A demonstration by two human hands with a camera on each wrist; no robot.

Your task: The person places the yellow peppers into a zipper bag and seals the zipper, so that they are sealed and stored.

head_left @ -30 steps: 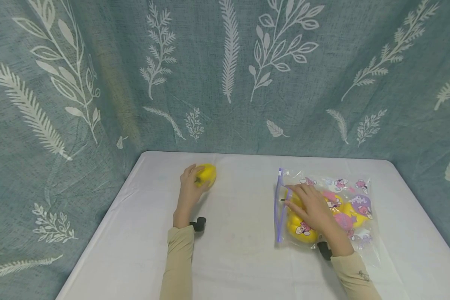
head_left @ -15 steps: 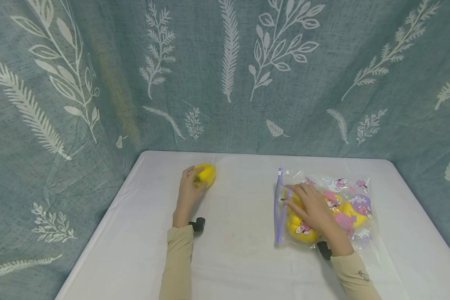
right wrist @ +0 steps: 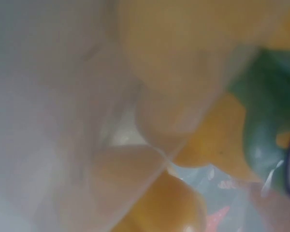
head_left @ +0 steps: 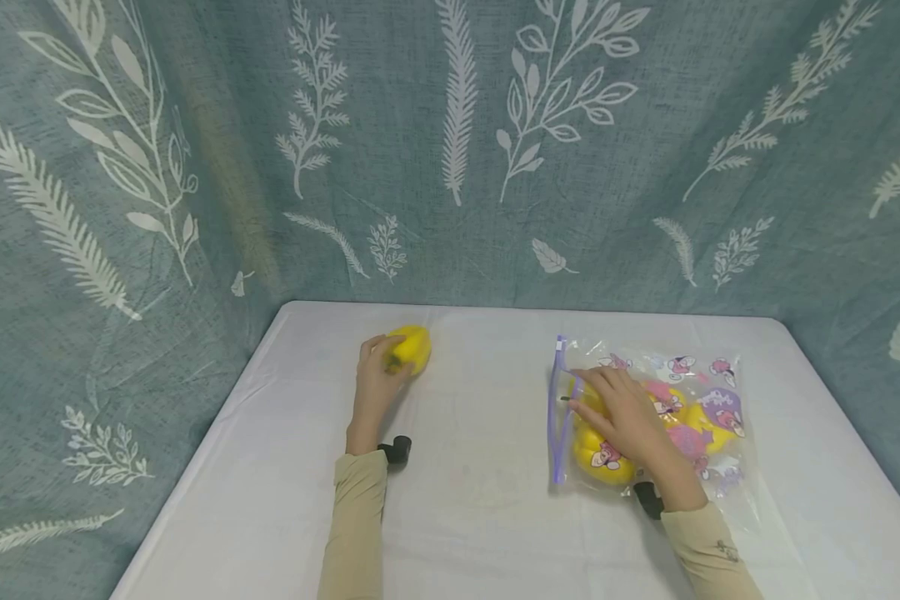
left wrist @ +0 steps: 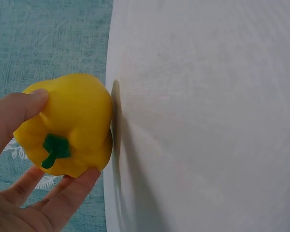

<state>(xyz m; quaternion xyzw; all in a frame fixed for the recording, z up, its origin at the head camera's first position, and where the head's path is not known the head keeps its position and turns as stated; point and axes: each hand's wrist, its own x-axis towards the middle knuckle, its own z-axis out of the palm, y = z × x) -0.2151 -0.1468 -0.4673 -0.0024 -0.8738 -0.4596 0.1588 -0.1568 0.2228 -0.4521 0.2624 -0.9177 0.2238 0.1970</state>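
A yellow toy-like bell pepper (head_left: 412,350) with a green stem is at the back left of the white table. My left hand (head_left: 378,379) holds it, and in the left wrist view the thumb lies on one side of the bell pepper (left wrist: 82,113) with the fingers on the other. To the right lies a clear printed zip bag (head_left: 720,358) with several yellow peppers (head_left: 603,458) inside. My right hand (head_left: 626,417) rests over the bag near its purple zip edge (head_left: 557,433), fingers spread. The right wrist view is blurred by plastic; yellow and green pepper parts (right wrist: 222,130) show through.
A white cloth covers the table (head_left: 480,500). Behind and to the left hangs a teal curtain (head_left: 450,250) with white leaf patterns. Black wrist cameras (head_left: 397,450) sit at both wrists.
The left hand and its bell pepper have shifted very slightly, and the stem has turned a little. My right hand and the bag look still.
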